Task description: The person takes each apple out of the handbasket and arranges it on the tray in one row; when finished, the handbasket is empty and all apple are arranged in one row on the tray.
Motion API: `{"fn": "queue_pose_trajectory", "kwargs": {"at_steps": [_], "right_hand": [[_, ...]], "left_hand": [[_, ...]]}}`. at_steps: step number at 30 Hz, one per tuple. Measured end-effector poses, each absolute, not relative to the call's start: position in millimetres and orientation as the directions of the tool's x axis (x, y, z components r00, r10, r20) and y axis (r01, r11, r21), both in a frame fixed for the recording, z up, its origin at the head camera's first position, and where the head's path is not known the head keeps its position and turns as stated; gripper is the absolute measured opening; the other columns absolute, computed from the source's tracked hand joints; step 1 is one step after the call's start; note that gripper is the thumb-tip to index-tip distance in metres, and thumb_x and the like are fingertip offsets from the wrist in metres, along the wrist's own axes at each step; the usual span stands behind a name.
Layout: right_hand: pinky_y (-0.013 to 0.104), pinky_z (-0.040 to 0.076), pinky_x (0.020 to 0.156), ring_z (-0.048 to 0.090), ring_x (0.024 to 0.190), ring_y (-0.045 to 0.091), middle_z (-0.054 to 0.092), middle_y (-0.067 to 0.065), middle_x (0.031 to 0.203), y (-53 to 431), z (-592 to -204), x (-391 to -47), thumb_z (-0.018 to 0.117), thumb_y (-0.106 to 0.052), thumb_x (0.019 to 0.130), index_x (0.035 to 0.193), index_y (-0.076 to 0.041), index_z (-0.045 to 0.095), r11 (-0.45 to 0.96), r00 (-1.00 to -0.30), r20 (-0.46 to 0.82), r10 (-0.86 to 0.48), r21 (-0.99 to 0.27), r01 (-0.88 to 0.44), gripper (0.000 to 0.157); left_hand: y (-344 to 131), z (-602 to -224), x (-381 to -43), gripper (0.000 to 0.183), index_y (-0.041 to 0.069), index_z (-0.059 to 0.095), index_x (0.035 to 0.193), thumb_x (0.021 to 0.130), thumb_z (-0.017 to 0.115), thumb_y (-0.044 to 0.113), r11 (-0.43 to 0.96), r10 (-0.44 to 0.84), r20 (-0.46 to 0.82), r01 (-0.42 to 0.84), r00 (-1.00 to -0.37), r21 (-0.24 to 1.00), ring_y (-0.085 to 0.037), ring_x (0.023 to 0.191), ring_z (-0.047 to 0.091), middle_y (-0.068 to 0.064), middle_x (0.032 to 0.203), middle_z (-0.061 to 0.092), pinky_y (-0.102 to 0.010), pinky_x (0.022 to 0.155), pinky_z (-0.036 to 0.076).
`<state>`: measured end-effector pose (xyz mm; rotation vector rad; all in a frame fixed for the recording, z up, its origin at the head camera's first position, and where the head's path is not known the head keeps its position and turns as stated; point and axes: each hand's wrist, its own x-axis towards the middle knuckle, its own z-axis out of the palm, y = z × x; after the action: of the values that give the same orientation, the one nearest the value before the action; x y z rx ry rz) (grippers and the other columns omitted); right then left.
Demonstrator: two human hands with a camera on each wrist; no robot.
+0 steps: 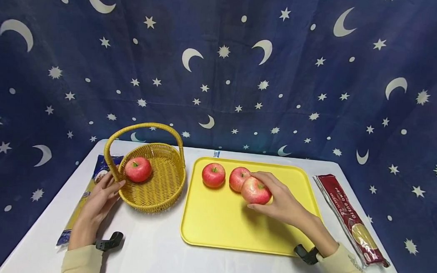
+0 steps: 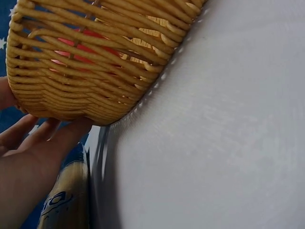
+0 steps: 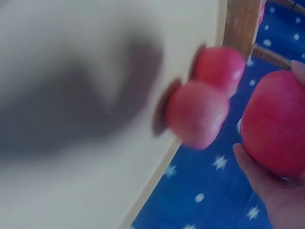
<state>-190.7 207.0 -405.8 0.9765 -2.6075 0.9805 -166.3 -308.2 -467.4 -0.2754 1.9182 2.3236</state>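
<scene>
My right hand grips a red apple between thumb and fingers, raised over the yellow tray. The right wrist view shows this apple apart from the tray surface. Two more apples lie on the tray: one toward its left and another partly hidden behind the held one. The fingers of my left hand touch the outer left side of a woven basket near the foot of its tall handle. One apple sits inside the basket, against its left wall.
A blue and yellow pasta packet lies left of the basket, partly under my left arm. At the far right is a red spaghetti packet. A dark blue cloth with moons and stars hangs behind the white table.
</scene>
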Motion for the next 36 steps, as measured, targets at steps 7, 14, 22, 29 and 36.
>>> {"fn": "queue_pose_trajectory", "kwargs": {"at_steps": [7, 14, 22, 29, 36], "right_hand": [[0.050, 0.058, 0.095, 0.061, 0.118, 0.025, 0.062, 0.006, 0.133, 239, -418, -203, 0.097, -0.022, 0.069, 0.139, -0.011, 0.058, 0.657, -0.822, 0.383, -0.422, -0.495, -0.568, 0.082], [0.054, 0.057, 0.094, 0.061, 0.112, 0.031, 0.063, 0.014, 0.128, 253, -438, -223, 0.097, -0.019, 0.069, 0.138, -0.005, 0.057, 0.698, -0.847, 0.356, -0.394, -0.484, -0.528, 0.080], [0.058, 0.053, 0.100, 0.058, 0.117, 0.037, 0.060, 0.020, 0.131, 263, -459, -243, 0.095, -0.019, 0.072, 0.140, -0.001, 0.054, 0.733, -0.878, 0.254, -0.405, -0.483, -0.478, 0.081], [0.059, 0.052, 0.100, 0.057, 0.117, 0.039, 0.058, 0.022, 0.131, 262, -467, -253, 0.094, -0.023, 0.073, 0.142, -0.001, 0.051, 0.745, -0.897, 0.204, -0.393, -0.501, -0.440, 0.084], [0.060, 0.051, 0.101, 0.057, 0.117, 0.039, 0.056, 0.022, 0.132, 260, -467, -257, 0.094, -0.026, 0.074, 0.143, -0.003, 0.048, 0.762, -0.908, 0.168, -0.383, -0.499, -0.414, 0.086]], "left_hand": [[-313, -471, -165, 0.080, 0.016, 0.005, 0.167, 0.106, 0.056, 0.016, -0.146, -0.005, -0.130, -0.128, -0.991, 0.981, 0.005, 0.131, 0.045, -0.008, 0.170, 0.018, -0.014, 0.104, 0.044], [-317, -472, -165, 0.081, 0.015, 0.004, 0.167, 0.106, 0.057, 0.016, -0.070, -0.008, -0.135, -0.135, -0.991, 0.988, 0.007, 0.125, 0.045, -0.010, 0.166, 0.019, -0.008, 0.095, 0.044], [-314, -471, -166, 0.082, 0.016, 0.002, 0.167, 0.106, 0.057, 0.018, -0.043, 0.011, -0.139, -0.139, -0.990, 0.989, 0.000, 0.139, 0.035, -0.018, 0.172, 0.005, -0.007, 0.098, 0.042], [-312, -473, -166, 0.081, 0.011, 0.003, 0.167, 0.106, 0.056, 0.015, -0.079, 0.006, -0.118, -0.119, -0.993, 0.990, 0.012, 0.123, 0.046, -0.017, 0.167, 0.015, -0.006, 0.097, 0.043], [-314, -473, -166, 0.081, 0.013, 0.004, 0.167, 0.106, 0.057, 0.017, -0.070, -0.005, -0.126, -0.125, -0.992, 0.990, 0.012, 0.124, 0.046, -0.015, 0.166, 0.018, -0.006, 0.096, 0.043]]}}
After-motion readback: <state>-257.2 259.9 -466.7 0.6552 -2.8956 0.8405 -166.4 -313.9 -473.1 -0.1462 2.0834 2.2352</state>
